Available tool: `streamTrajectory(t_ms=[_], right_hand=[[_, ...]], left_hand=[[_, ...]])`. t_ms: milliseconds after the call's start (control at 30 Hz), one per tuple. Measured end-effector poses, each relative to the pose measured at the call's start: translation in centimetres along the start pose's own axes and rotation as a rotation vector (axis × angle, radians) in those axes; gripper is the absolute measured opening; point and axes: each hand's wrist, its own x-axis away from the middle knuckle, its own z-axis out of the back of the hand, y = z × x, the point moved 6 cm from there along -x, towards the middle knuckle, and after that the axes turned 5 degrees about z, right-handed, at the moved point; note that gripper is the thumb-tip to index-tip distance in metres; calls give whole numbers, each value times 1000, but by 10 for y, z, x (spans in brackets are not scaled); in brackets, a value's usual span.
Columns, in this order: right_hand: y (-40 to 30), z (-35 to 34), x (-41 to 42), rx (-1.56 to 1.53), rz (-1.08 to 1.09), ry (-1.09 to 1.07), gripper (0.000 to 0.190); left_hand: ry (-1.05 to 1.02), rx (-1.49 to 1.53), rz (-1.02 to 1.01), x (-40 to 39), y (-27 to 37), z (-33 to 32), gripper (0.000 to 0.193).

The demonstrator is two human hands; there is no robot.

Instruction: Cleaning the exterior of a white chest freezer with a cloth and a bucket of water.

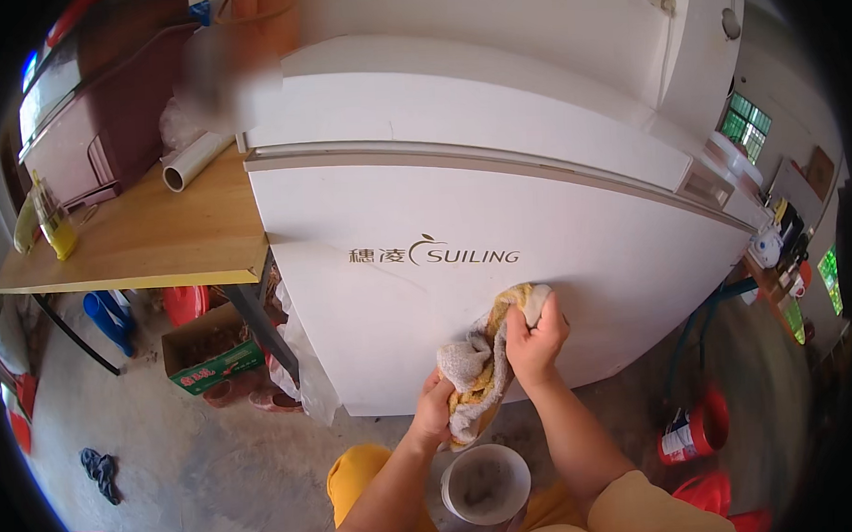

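Both my hands grip a bunched grey and yellow towel (475, 366). My left hand (433, 410) holds its lower end, while my right hand (536, 339) has hold of the upper end. Behind the towel stands a white Suiling chest freezer (372, 324), its lid (463, 113) down. Whether the towel touches the freezer's front is hard to tell. Below my hands, between my knees, a white bucket (448, 496) contains murky grey water.
A wooden table (165, 243) adjoins the freezer's left side, with a white pipe (197, 161) and a yellow-based bottle (57, 233) on it. Beneath is an open cardboard box (215, 365). A dark cloth (100, 474) lies on the floor; a red bucket (693, 429) is at right.
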Motion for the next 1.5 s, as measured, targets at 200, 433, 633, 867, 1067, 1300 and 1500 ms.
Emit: streamTrajectory(t_ms=[200,433,633,867,1067,1300,1500], right_hand=[[-82,-47,-41,59,291,-60,20],[-13,13,-6,170,229,-114,9],[-114,-64,-47,155,527,-193,13],[-54,-12,-34,270,675,-172,11],[-113,-59,-43,300,803,-204,8],[-71,-31,-39,311,784,-258,9],[-75,-29,-50,241,603,-207,12]], left_hand=[[12,188,-1,8,8,6,34],[-20,-37,24,10,-2,-1,46],[-346,169,-4,10,2,9,40],[-135,65,75,12,0,1,51],[-201,51,147,19,-9,7,37],[-125,-7,149,13,-14,4,46],[-168,-30,232,22,-21,-5,41]])
